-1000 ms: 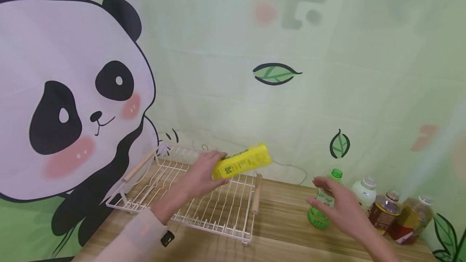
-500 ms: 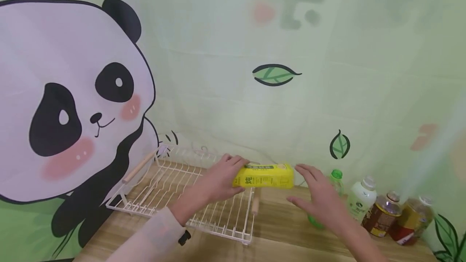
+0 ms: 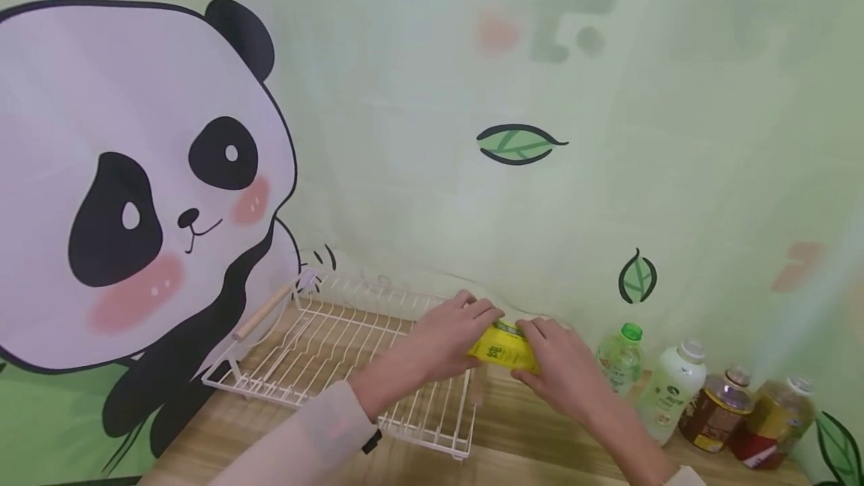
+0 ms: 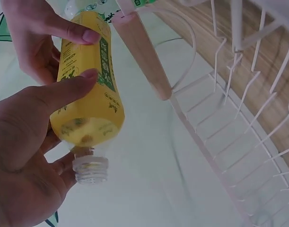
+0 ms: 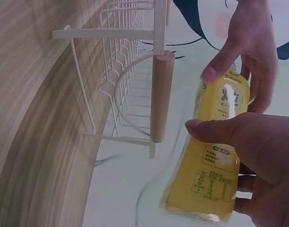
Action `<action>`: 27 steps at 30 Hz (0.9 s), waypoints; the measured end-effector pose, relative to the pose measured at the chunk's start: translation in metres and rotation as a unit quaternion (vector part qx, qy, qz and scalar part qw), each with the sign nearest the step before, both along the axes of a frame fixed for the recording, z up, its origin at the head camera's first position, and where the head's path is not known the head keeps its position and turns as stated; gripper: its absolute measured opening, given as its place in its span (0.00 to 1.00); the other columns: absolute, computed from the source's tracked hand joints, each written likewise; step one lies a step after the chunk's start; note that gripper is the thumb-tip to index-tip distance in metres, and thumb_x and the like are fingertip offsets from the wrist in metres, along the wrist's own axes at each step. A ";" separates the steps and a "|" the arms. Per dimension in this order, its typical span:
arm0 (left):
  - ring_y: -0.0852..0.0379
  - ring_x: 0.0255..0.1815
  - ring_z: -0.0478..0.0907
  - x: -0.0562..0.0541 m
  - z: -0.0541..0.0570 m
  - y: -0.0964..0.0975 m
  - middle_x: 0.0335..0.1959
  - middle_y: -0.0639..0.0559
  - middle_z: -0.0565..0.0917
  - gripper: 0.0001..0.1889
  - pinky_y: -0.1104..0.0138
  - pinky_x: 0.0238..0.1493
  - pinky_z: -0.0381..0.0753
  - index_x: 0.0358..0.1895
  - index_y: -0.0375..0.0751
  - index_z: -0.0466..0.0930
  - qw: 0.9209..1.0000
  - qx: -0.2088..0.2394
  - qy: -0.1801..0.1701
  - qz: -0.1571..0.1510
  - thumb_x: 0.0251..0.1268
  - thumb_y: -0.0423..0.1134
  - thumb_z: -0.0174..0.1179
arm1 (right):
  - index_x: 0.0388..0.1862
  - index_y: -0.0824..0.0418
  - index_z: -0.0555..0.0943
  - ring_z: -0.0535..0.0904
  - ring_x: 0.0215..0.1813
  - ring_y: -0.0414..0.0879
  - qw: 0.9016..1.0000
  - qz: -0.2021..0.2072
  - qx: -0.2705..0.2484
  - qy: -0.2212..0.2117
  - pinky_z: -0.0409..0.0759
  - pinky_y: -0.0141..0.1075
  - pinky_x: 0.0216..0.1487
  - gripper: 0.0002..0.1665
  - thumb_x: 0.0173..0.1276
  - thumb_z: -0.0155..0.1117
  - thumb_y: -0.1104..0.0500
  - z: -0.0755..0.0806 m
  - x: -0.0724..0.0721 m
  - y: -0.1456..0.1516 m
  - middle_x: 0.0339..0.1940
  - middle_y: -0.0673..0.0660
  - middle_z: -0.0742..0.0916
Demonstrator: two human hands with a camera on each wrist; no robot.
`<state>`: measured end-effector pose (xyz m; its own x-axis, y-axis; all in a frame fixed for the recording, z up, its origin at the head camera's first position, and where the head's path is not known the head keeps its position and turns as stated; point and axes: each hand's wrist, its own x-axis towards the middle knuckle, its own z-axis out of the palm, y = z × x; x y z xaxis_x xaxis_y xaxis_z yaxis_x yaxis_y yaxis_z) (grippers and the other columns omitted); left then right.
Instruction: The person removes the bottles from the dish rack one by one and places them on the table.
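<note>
Both hands hold a clear plastic bottle with a yellow label [image 3: 502, 351], lying on its side above the table, to the right over the rack's edge. My left hand [image 3: 454, 337] grips its neck end; my right hand [image 3: 563, 366] grips the base end. In the left wrist view, the uncapped threaded neck [image 4: 91, 170] shows beyond the left thumb, which presses the label. The right wrist view shows the right thumb [image 5: 213, 130] across the label and the wide base [image 5: 196, 215] past it. Fingers behind the bottle are partly hidden.
A white wire dish rack [image 5: 104, 33] with wooden handles [image 3: 262, 313] stands left on the wooden table [image 3: 520, 426]. To the right stand a green-capped bottle [image 3: 619, 362], a white bottle [image 3: 675, 388], a brown-labelled bottle [image 3: 715, 415] and a red-and-yellow-labelled bottle [image 3: 776, 426].
My left hand has carried the yellow-labelled bottle to the right and down, levelling it. My right hand has moved left from near the green-capped bottle and taken hold of its base end.
</note>
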<state>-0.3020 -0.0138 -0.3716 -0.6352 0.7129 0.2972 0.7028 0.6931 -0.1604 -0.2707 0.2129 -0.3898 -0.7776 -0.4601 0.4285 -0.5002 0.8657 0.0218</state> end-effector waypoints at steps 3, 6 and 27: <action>0.53 0.69 0.71 0.002 0.006 -0.001 0.74 0.54 0.75 0.48 0.64 0.71 0.75 0.80 0.45 0.66 1.000 0.004 0.010 0.008 0.59 0.56 0.79 | 0.68 0.68 0.77 0.81 0.60 0.60 0.999 -0.009 -0.039 -0.029 0.83 0.55 0.62 0.45 0.56 0.87 0.52 -0.003 -0.004 0.004 0.61 0.64 0.84; 0.51 0.76 0.67 0.002 0.011 -0.009 0.78 0.51 0.70 0.55 0.60 0.76 0.70 0.83 0.43 0.61 0.998 0.050 -0.002 0.023 0.56 0.60 0.79 | 0.69 0.69 0.75 0.81 0.59 0.59 0.993 -0.017 -0.098 -0.065 0.84 0.55 0.60 0.45 0.58 0.86 0.55 -0.008 -0.008 0.010 0.63 0.65 0.83; 0.39 0.79 0.65 -0.012 -0.032 -0.075 0.81 0.40 0.66 0.55 0.45 0.77 0.66 0.84 0.37 0.57 0.922 0.318 -0.201 0.085 0.61 0.60 0.76 | 0.72 0.64 0.70 0.80 0.66 0.63 0.904 -0.078 -0.352 -0.231 0.83 0.56 0.63 0.41 0.68 0.79 0.53 -0.058 -0.023 0.042 0.63 0.66 0.83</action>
